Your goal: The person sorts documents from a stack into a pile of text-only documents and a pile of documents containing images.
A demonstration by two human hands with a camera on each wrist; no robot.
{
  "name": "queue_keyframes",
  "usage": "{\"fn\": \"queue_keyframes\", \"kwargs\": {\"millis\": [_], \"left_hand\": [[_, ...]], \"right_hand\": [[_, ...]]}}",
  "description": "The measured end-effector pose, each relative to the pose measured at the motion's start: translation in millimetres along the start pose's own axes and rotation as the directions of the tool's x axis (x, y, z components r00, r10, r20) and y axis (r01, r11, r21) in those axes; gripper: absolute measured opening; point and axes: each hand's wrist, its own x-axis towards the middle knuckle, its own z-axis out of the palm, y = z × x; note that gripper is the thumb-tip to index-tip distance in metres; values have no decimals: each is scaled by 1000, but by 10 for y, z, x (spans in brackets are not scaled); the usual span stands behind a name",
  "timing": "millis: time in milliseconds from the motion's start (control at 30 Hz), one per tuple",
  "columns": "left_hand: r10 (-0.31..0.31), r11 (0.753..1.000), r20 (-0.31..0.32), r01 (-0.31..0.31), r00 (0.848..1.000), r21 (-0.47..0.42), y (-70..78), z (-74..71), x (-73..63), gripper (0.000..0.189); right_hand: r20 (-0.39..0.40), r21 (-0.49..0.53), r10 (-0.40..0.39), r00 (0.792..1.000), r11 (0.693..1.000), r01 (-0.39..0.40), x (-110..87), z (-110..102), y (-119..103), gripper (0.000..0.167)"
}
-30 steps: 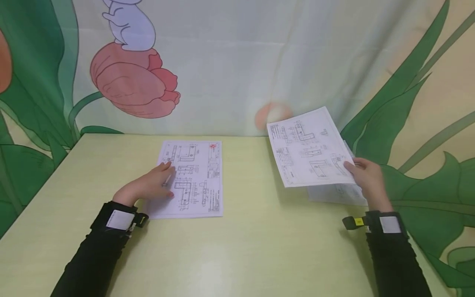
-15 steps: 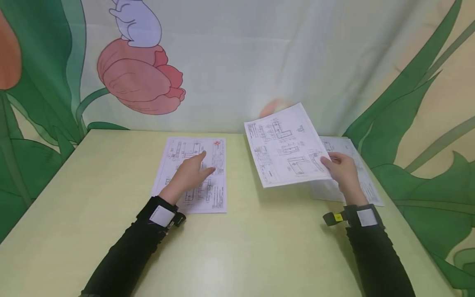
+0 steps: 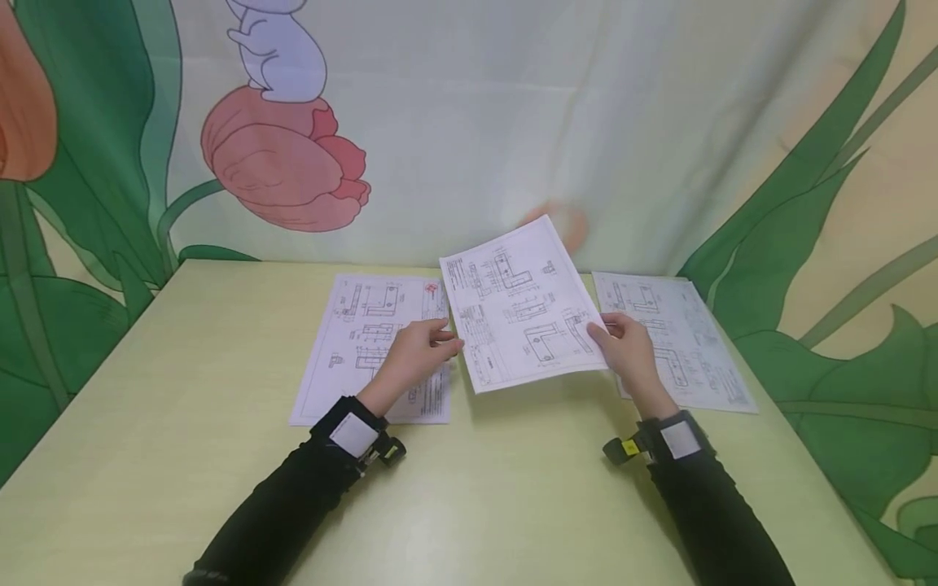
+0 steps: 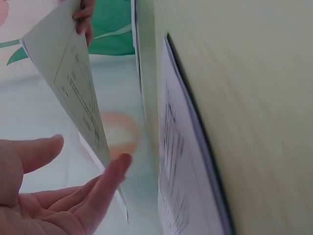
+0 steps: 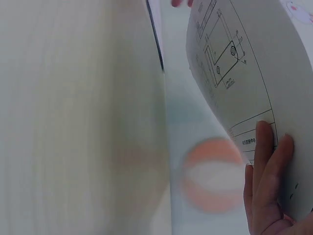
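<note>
My right hand (image 3: 632, 356) pinches the right edge of a white sheet with technical drawings (image 3: 542, 281), thumb on the face and fingers behind. The sheet hangs tilted above the table; its printed underside (image 5: 254, 88) shows in the right wrist view, with fingers (image 5: 266, 176) flat against it. My left hand (image 3: 410, 358) is at the sheet's left edge. In the left wrist view its thumb and fingers (image 4: 105, 193) are spread apart, with the sheet just beyond them. Below the left hand lies a stack of drawing sheets (image 3: 330, 382), partly covered by that hand.
Another drawing sheet (image 3: 703, 350) lies on the right of the pale yellow table (image 3: 513, 488), partly behind the right hand. A printed curtain (image 3: 454, 146) with flowers and leaves hangs along the table's back and sides.
My right hand has carried the held sheet left towards the middle, uncovering more of the sheet on the right. My left hand has moved right, from over the left stack to the held sheet's edge.
</note>
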Motion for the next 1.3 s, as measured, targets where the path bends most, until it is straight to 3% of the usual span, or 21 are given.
{"fn": "queue_keyframes", "kwargs": {"millis": [100,133,267,467,933,1300], "left_hand": [[1,999,-37,-2,999,-36,3,15,5,58],[-5,999,-45,3,999,-40,3,18,10,57],[-45,999,-54,43,998,-30,14,31,9,52],[-69,997,-26,68,997,-22,16,50,-17,45],[-81,995,61,77,995,64,15,94,-36,42],[-76,995,88,70,993,72,-8,136,-22,42]], "right_hand": [[-5,8,0,1000,1000,0,-20,81,7,43],[-7,17,-16,1000,1000,16,59,130,106,45],[2,34,-25,1000,999,25,78,189,142,43],[50,12,3,999,1000,-4,-87,150,21,41],[127,-52,21,992,999,-14,-145,143,142,39],[258,-161,66,964,987,-24,-141,122,188,53]]}}
